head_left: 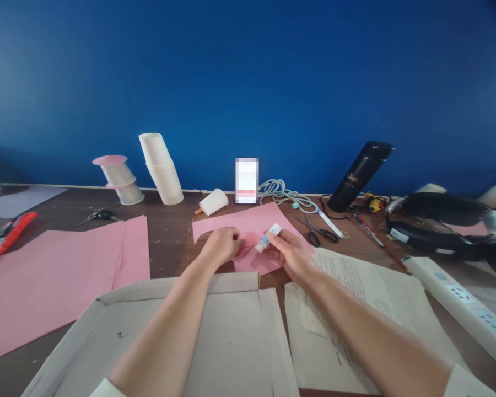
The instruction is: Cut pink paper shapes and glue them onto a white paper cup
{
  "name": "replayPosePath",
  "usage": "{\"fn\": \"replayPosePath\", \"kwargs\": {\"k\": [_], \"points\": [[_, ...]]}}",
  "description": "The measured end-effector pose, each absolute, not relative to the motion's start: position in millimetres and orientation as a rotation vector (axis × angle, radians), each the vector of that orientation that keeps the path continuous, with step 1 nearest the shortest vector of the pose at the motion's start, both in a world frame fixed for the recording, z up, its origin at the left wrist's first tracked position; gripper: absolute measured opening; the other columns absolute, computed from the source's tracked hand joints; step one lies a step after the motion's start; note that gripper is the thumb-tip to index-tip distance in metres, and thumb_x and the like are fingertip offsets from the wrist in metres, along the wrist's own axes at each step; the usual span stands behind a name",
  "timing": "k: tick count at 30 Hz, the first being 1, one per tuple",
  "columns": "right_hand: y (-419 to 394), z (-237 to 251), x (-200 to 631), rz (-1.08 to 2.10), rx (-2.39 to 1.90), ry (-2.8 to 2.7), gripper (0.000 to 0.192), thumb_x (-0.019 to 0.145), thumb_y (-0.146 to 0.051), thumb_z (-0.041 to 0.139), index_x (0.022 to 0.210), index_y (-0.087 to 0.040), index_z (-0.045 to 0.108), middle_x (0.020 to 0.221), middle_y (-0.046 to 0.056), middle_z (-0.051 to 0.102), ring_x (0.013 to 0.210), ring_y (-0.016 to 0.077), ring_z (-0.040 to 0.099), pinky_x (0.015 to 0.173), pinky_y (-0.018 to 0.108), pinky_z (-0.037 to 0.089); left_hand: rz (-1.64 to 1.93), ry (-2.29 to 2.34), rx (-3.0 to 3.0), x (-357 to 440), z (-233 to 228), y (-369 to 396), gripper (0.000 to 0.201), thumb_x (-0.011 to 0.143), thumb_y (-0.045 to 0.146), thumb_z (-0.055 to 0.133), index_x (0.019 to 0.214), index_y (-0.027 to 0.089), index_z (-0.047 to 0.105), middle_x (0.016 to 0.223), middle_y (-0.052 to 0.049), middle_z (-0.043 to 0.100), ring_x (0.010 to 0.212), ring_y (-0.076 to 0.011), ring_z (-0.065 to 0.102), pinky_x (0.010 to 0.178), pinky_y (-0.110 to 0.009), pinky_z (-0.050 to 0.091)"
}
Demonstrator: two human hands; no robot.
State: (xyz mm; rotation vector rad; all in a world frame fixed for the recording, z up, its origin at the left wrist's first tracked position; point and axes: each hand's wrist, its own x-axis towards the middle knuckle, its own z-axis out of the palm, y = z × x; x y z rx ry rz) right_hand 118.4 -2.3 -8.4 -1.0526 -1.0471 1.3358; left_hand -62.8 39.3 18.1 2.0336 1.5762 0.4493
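Observation:
My right hand (291, 252) is closed around a small white glue stick (268, 238) with a blue label, held at a slant above a cut sheet of pink paper (268, 215). To its left, my left hand (221, 245) has its fingers curled together over the same sheet. What those fingers hold, if anything, is hidden. A curved notch is cut into the pink sheet near the left hand. Below both hands lies a shallow grey cardboard box lid (235, 342), with my left forearm across it.
Behind stand stacked paper cups (163, 171), a cup tower with pink discs (122, 179), a tipped cup (214, 202) and a blurred phone screen (247, 181). Scissors (316, 231), a black flask (359, 176) and a power strip (458, 292) are rightward; a red cutter (10, 237) is leftward.

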Motion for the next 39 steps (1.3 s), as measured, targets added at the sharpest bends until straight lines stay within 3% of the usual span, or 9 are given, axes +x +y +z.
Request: {"fn": "replayPosePath", "kwargs": {"k": [6, 10, 18, 27, 39], "points": [[-5, -6, 121, 0.984, -1.221, -1.283, 0.029, 0.077, -0.045, 0.062, 0.087, -0.018, 0.063, 0.081, 0.005, 0.068, 0.078, 0.0204, 0.061, 0.073, 0.033, 0.046, 0.386, 1.628, 2.0, -59, 19, 37, 0.025, 0.075, 0.039, 0.052, 0.061, 0.02, 0.061, 0.064, -0.002, 0.064, 0.059, -0.0153, 0.054, 0.054, -0.025, 0.035], [-10, -1, 119, 0.823, -1.243, -1.431, 0.027, 0.078, -0.042, 0.062, 0.093, -0.02, 0.062, 0.084, 0.004, 0.067, 0.08, 0.0206, 0.061, 0.075, 0.033, 0.046, 0.343, 1.616, 1.973, -57, 20, 36, 0.028, 0.076, 0.038, 0.049, 0.059, 0.019, 0.062, 0.06, -0.002, 0.063, 0.056, -0.0148, 0.053, 0.054, -0.025, 0.034], [-15, 4, 106, 0.717, -1.223, -1.71, 0.026, 0.082, -0.038, 0.058, 0.104, -0.025, 0.062, 0.104, 0.004, 0.066, 0.095, 0.0219, 0.059, 0.083, 0.033, 0.044, 0.344, 1.552, 2.012, -58, 13, 42, 0.028, 0.075, 0.033, 0.048, 0.055, 0.018, 0.059, 0.06, -0.004, 0.062, 0.055, -0.0144, 0.052, 0.05, -0.025, 0.033], [-13, -1, 105, 0.582, -1.259, -1.858, 0.028, 0.083, -0.038, 0.057, 0.108, -0.028, 0.062, 0.1, 0.004, 0.066, 0.095, 0.0246, 0.058, 0.084, 0.036, 0.041, 0.378, 1.528, 2.003, -60, 8, 45, 0.03, 0.076, 0.038, 0.048, 0.06, 0.018, 0.063, 0.062, -0.004, 0.063, 0.056, -0.0149, 0.054, 0.051, -0.025, 0.034], [-14, 0, 102, 0.432, -1.226, -2.064, 0.03, 0.087, -0.037, 0.051, 0.114, -0.029, 0.059, 0.097, 0.004, 0.067, 0.091, 0.0238, 0.058, 0.084, 0.036, 0.038, 0.378, 1.516, 1.993, -60, 6, 45, 0.024, 0.074, 0.028, 0.048, 0.061, 0.017, 0.065, 0.061, -0.004, 0.064, 0.056, -0.0136, 0.054, 0.052, -0.024, 0.035]]}}
